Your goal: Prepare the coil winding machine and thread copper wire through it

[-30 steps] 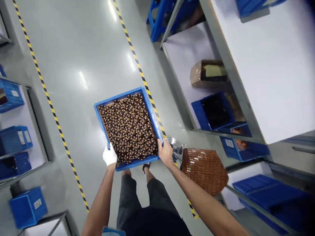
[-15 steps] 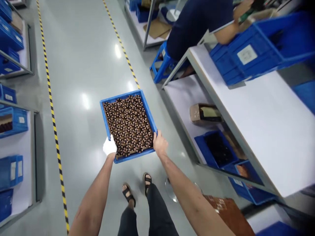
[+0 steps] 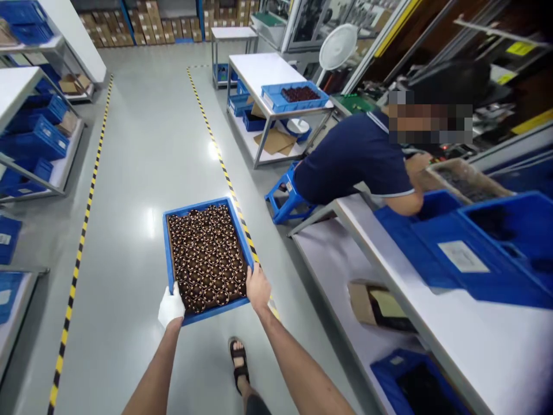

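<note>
A shallow blue plastic tray (image 3: 211, 314) is held out in front of me above the floor. Rows of small, dark, shiny ring-shaped parts (image 3: 207, 253) with coppery glints fill it, and a strip of brown cardboard shows along its left inner wall. My left hand (image 3: 171, 305), in a white glove, grips the tray's left wall near the close corner. On the right wall, my bare right hand (image 3: 258, 286) is closed round the rim. Both hands' undersides are hidden.
Yellow-and-black tape (image 3: 93, 178) borders the walkway. At right, a person in dark blue (image 3: 349, 155) sits on a blue stool (image 3: 285, 193) beside a white bench (image 3: 432, 305) carrying blue bins (image 3: 488, 242). A table (image 3: 268, 68) stands farther ahead; shelving (image 3: 64, 167) lines the left.
My view has tilted up, showing more of the room ahead. The tray, still in both hands, now sits lower and further left in view. The bench and seated person appear lower.
</note>
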